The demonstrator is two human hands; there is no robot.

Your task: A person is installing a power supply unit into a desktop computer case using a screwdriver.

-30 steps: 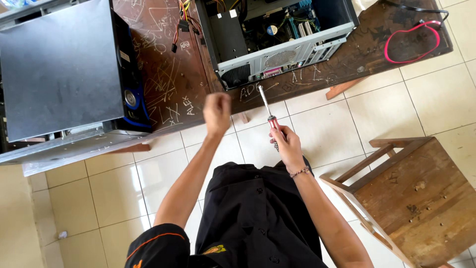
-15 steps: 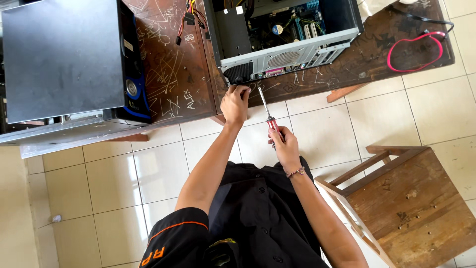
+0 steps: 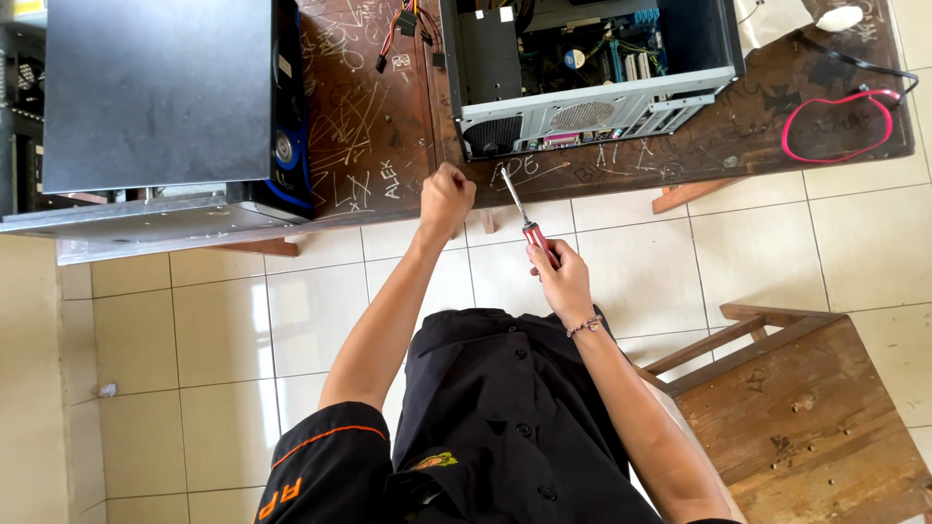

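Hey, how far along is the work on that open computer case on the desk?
Done: the open computer case already has its side panel off, board exposed. In hand: the right hand holds a red-handled screwdriver, tip near the case's rear edge; the left hand is fisted at the desk edge. Left: case not closed up.

The screwdriver [image 3: 529, 225] has a red handle with a black band and a silver shaft. The worktop [image 3: 369, 126] is dark brown wood covered with pale scratched marks. The open computer case [image 3: 592, 116] is grey metal, with a blue-green board inside. The closed computer case [image 3: 155, 92] is black with a blue front edge. A red cable [image 3: 835, 126] lies in a loop. The floor [image 3: 194, 330] has cream tiles with grey joints. The shirt [image 3: 505, 427] is black with orange trim. The stool [image 3: 806, 417] is plain brown wood.
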